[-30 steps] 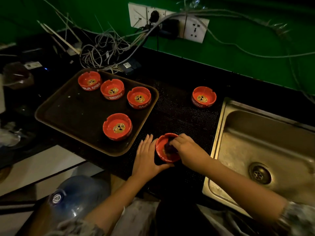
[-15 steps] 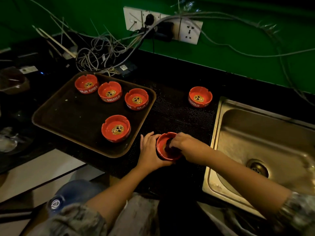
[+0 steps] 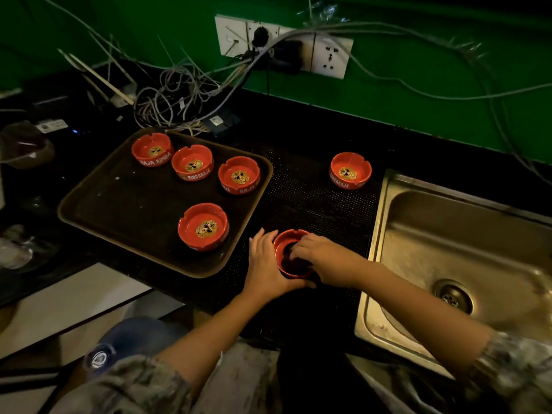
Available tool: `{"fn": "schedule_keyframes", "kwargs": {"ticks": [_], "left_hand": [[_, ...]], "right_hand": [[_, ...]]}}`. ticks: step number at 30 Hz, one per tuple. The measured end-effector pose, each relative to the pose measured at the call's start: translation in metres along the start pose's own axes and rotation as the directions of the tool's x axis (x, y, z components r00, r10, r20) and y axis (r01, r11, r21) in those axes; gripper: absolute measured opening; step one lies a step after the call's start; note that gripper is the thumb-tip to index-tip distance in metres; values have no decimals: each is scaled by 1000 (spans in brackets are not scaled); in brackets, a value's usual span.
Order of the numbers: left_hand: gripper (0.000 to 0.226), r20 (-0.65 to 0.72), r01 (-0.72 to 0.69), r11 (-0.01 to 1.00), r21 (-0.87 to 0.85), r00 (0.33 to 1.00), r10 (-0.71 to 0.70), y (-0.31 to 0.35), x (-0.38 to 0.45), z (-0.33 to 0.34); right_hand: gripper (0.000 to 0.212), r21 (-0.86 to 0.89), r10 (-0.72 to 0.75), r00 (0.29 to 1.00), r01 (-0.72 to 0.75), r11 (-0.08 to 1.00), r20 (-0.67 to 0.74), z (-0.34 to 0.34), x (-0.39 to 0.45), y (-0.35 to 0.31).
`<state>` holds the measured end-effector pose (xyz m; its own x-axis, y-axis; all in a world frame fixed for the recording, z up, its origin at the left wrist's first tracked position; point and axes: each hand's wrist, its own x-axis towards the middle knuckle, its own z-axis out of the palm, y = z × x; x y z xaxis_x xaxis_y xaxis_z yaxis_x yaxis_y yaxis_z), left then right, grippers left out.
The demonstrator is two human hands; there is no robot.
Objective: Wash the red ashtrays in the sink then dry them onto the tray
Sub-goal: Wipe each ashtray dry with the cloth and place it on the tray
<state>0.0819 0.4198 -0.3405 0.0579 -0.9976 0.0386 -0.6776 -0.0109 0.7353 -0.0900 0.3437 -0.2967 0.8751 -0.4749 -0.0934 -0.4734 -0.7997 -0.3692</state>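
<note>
Drying step: ashtray (image 3: 291,255) sat on the table mat between tray (image 3: 98,204) and sink (image 3: 418,264). Left hand (image 3: 265,264) cupped its side, fingers curled round; right hand (image 3: 322,261) pressed something dark inside, fingers bent. Next probably a lift onto the tray

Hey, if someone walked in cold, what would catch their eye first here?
Bright red ashtrays: four on the brown tray at left, one alone near the steel sink. At centre, the left hand steadies a sixth ashtray while the right hand works inside it.
</note>
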Motion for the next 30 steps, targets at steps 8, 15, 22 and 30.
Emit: {"fn": "schedule_keyframes", "kwargs": {"ticks": [8,15,22,30], "left_hand": [[115,-53,-13,1000,-1,999,13,-9,8,3],[113,193,-158,986,-53,967,165,-21,24,-23],[122,80,-94,994,56,993,89,-15,2,-8],[106,-116,33,999,12,993,-31,-5,-2,11]], "right_hand": [[39,-2,116,970,-119,993,-215,15,15,-15],[39,79,-17,991,28,997,-134,9,-1,-18],[47,-2,102,968,-105,994,-230,24,9,-22],[39,12,-57,986,60,998,-157,18,-14,-18]]}}
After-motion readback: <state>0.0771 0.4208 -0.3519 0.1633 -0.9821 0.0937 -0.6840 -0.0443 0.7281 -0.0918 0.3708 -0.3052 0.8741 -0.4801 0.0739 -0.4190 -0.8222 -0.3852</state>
